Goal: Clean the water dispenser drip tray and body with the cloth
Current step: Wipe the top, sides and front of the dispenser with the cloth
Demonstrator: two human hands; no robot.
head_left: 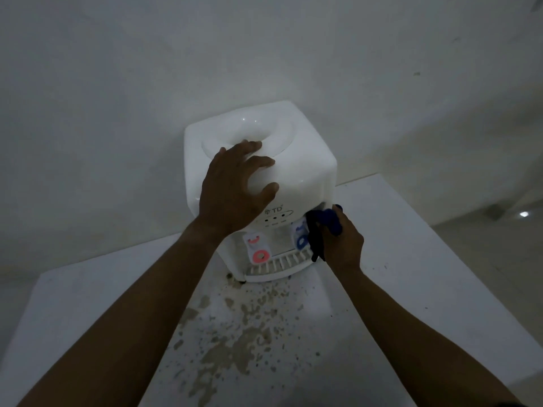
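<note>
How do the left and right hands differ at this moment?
The left hand lies spread on top of the water dispenser, holding nothing; the right hand grips the dark cloth. The left hand sits high; the right hand is low, beside the blue tap. Both are at the water dispenser.

We see left forearm (141,312), right forearm (411,333), both bare. Left hand (232,186), right hand (343,239) bare too. Dark sliver (512,405) near right elbow: sleeve hem? We cannot tell.
</note>
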